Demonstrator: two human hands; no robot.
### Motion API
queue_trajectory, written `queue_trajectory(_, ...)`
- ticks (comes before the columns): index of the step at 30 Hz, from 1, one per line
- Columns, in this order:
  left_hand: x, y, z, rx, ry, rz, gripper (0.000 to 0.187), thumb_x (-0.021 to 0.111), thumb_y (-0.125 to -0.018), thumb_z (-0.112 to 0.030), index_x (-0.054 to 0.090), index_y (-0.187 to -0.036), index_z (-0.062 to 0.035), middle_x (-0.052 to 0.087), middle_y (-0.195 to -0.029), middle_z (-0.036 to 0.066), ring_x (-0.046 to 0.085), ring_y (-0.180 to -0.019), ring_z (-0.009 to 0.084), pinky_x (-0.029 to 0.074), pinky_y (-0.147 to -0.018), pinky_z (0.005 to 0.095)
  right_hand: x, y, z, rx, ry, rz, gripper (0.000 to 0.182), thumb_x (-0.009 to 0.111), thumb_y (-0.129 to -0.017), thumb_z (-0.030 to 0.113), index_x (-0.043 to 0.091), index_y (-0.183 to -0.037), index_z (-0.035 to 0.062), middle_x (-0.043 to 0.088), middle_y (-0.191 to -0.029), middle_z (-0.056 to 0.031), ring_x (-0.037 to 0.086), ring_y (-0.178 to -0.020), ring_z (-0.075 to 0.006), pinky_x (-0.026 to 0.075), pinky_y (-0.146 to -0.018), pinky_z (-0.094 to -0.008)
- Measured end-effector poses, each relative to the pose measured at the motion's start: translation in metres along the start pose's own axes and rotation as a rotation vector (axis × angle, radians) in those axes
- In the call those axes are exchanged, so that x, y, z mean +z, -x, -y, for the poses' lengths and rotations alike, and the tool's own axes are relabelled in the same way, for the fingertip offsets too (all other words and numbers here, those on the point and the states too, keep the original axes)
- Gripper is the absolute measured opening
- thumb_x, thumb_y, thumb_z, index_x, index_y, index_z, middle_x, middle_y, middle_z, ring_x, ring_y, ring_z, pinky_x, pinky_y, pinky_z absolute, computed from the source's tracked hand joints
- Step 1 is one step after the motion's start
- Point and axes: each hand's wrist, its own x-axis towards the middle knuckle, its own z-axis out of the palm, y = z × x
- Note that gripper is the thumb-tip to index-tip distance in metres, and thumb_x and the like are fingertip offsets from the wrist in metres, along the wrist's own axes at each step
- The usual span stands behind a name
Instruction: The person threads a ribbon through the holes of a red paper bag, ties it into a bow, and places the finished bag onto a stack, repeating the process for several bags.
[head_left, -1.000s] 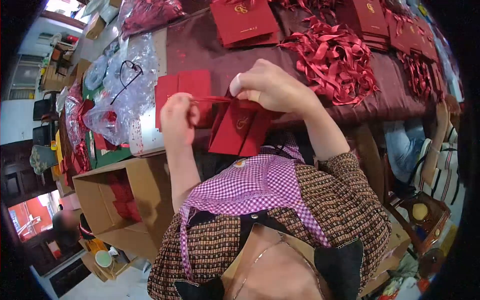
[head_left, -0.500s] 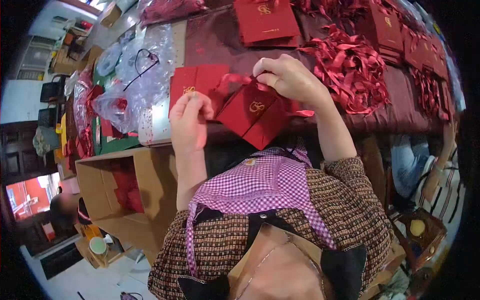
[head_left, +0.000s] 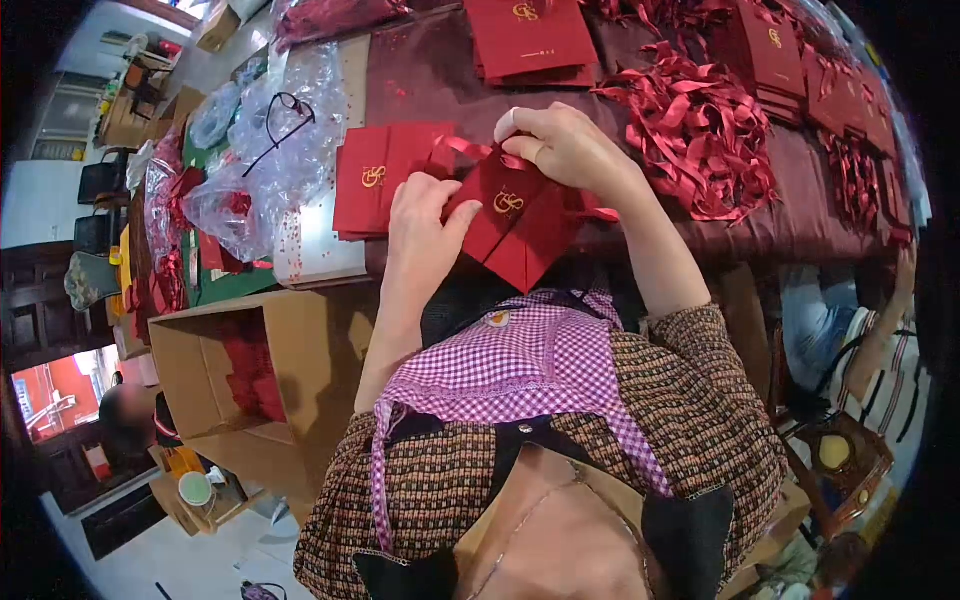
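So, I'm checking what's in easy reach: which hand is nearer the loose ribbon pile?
Right. The right hand is at the red folder's top corner, just left of the ribbon pile; the left hand is farther off, by the folder's left side.

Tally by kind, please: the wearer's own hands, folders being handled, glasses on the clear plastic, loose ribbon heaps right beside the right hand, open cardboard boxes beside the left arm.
Hands: 2 (left hand, right hand)
Red folder being handled: 1
Glasses: 1
Ribbon heap: 1
Open cardboard box: 1
Total: 6
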Motion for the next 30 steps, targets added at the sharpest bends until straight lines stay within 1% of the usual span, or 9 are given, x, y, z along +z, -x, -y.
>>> queue_trajectory(3, 0.004, -0.001, 0.005, -0.172, 0.147, 0.05, 0.02, 0.071, -0.075, -0.013, 0.065, -0.088, 0.0002, 0.059, -0.078, 0.013, 0.058, -0.073, 0.0283, 0.048, -0.067, 0.0356, -0.003, 0.003, 0.002, 0.038, -0.114, 0.002, 0.023, 0.059, -0.085, 0.015, 0.06, -0.108, 0.0102, 0.064, -0.078, -0.0181, 0.064, -0.075, -0.0324, 0.049, -0.067, -0.0388)
queue_trajectory(6, 0.001, -0.001, 0.013, -0.322, 0.187, 0.039, 0.016, 0.069, -0.078, -0.013, 0.065, -0.086, 0.0001, 0.063, -0.078, 0.014, 0.061, -0.072, 0.0272, 0.049, -0.065, 0.036, -0.026, 0.021, 0.008, 0.242, -0.306, -0.091, 0.035, 0.064, -0.084, 0.011, 0.059, -0.118, 0.0075, 0.065, -0.089, -0.0055, 0.059, -0.08, -0.0124, 0.048, -0.071, -0.0287)
queue_trajectory(7, 0.001, -0.001, 0.017, -0.353, 0.176, 0.056, 0.016, 0.069, -0.079, -0.014, 0.066, -0.088, -0.0002, 0.064, -0.077, 0.013, 0.061, -0.069, 0.0221, 0.049, -0.063, 0.033, -0.033, 0.027, 0.002, 0.194, -0.207, -0.111, 0.034, 0.065, -0.083, 0.012, 0.06, -0.115, 0.0052, 0.066, -0.094, -0.0068, 0.06, -0.084, -0.0119, 0.049, -0.075, -0.0282)
queue_trajectory(9, -0.001, -0.001, 0.016, -0.38, 0.218, 0.055, 0.017, 0.069, -0.08, -0.014, 0.066, -0.089, 0.0, 0.063, -0.074, 0.012, 0.06, -0.066, 0.0192, 0.048, -0.062, 0.0313, -0.04, 0.047, -0.011, 0.315, -0.209, -0.046, 0.035, 0.067, -0.081, 0.013, 0.06, -0.114, 0.0029, 0.066, -0.096, -0.0083, 0.06, -0.085, -0.0119, 0.049, -0.077, -0.028)
queue_trajectory(13, -0.002, -0.003, 0.017, -0.394, 0.335, 0.029, 0.016, 0.067, -0.083, -0.012, 0.064, -0.089, 0.0028, 0.061, -0.066, 0.007, 0.054, -0.061, 0.0098, 0.045, -0.058, 0.0265, -0.029, 0.084, -0.025, 0.069, 0.208, 0.032, 0.032, 0.073, -0.073, 0.019, 0.063, -0.097, 0.0021, 0.06, -0.089, -0.0139, 0.056, -0.087, -0.0344, 0.046, -0.081, -0.0392)
queue_trajectory(17, -0.003, -0.007, 0.017, -0.39, 0.468, -0.031, 0.014, 0.065, -0.086, -0.01, 0.063, -0.086, 0.0039, 0.059, -0.066, 0.002, 0.051, -0.062, 0.0057, 0.042, -0.056, 0.023, -0.017, 0.1, -0.033, 0.112, 0.207, -0.073, 0.018, 0.068, -0.077, 0.013, 0.064, -0.09, 0.0012, 0.062, -0.085, -0.012, 0.058, -0.089, -0.0316, 0.045, -0.081, -0.0383)
queue_trajectory(19, -0.004, -0.009, 0.017, -0.387, 0.506, -0.052, 0.014, 0.064, -0.087, -0.01, 0.063, -0.085, 0.0041, 0.058, -0.066, 0.0, 0.049, -0.062, 0.0041, 0.041, -0.055, 0.0215, -0.023, 0.101, -0.015, 0.337, -0.095, -0.184, 0.018, 0.067, -0.08, 0.009, 0.065, -0.096, 0.0008, 0.065, -0.088, -0.0128, 0.063, -0.083, -0.0259, 0.048, -0.076, -0.0337)
queue_trajectory(23, -0.003, -0.01, 0.018, -0.406, 0.523, -0.08, 0.014, 0.063, -0.087, -0.009, 0.062, -0.083, 0.0043, 0.057, -0.066, -0.002, 0.048, -0.061, 0.0031, 0.039, -0.055, 0.0203, -0.04, 0.105, -0.003, 0.398, -0.553, -0.24, 0.022, 0.064, -0.086, 0.008, 0.063, -0.106, -0.0017, 0.063, -0.08, -0.0015, 0.06, -0.071, -0.0099, 0.049, -0.067, -0.0243)
queue_trajectory(30, 0.002, -0.012, 0.02, -0.422, 0.551, -0.11, 0.013, 0.062, -0.088, -0.009, 0.063, -0.085, 0.0039, 0.058, -0.067, -0.002, 0.048, -0.062, 0.0035, 0.04, -0.056, 0.021, -0.036, 0.105, -0.001, 0.091, -1.308, -0.183, 0.019, 0.061, -0.086, 0.005, 0.063, -0.104, -0.0013, 0.065, -0.089, -0.0119, 0.061, -0.074, -0.016, 0.051, -0.071, -0.0286)
